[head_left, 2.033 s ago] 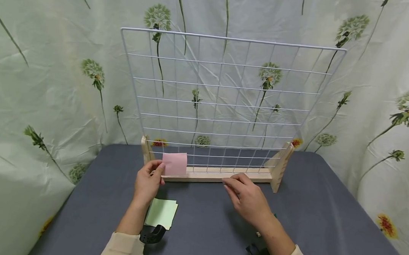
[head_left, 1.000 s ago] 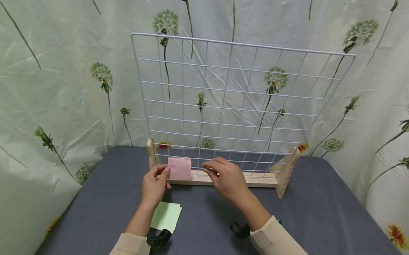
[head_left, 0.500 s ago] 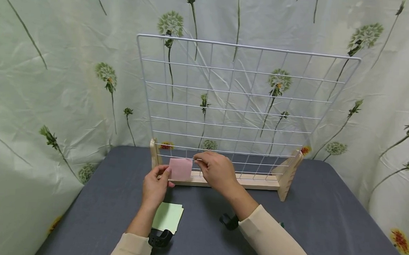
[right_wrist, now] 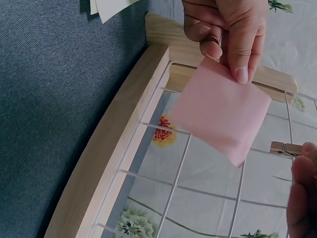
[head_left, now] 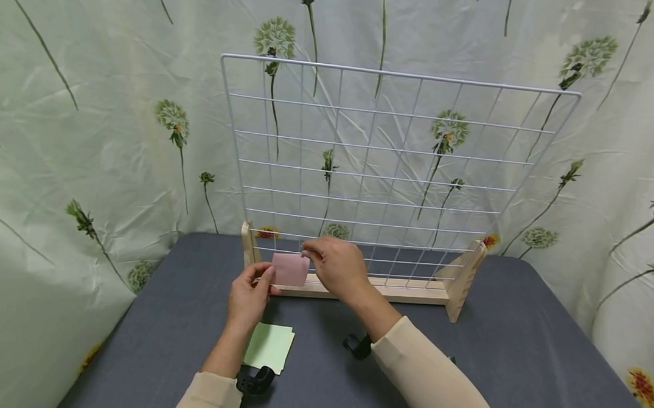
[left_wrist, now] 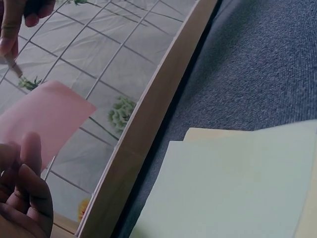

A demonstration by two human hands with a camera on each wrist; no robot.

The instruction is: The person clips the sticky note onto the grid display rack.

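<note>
My left hand point(head_left: 250, 295) pinches the left edge of a pink paper square point(head_left: 289, 269) and holds it up against the lower left of a white wire grid point(head_left: 362, 148). Between the fingertips of my right hand point(head_left: 339, 266) is a small wooden clothespin point(right_wrist: 285, 148), its tip pointing toward the paper's upper right corner. In the right wrist view a gap shows between clothespin and paper. The left wrist view also shows the clothespin point(left_wrist: 15, 67) apart from the paper point(left_wrist: 47, 116).
A wooden base point(head_left: 405, 292) with side supports carries the grid on a dark grey tabletop point(head_left: 495, 357). Light green paper squares point(head_left: 268, 347) lie in a stack near my left wrist. A flower-print curtain point(head_left: 120, 49) hangs behind.
My right hand has moved left with the clothespin, from right of the paper to its upper right corner. The left hand keeps its grip on the paper. The head view has shifted slightly.
</note>
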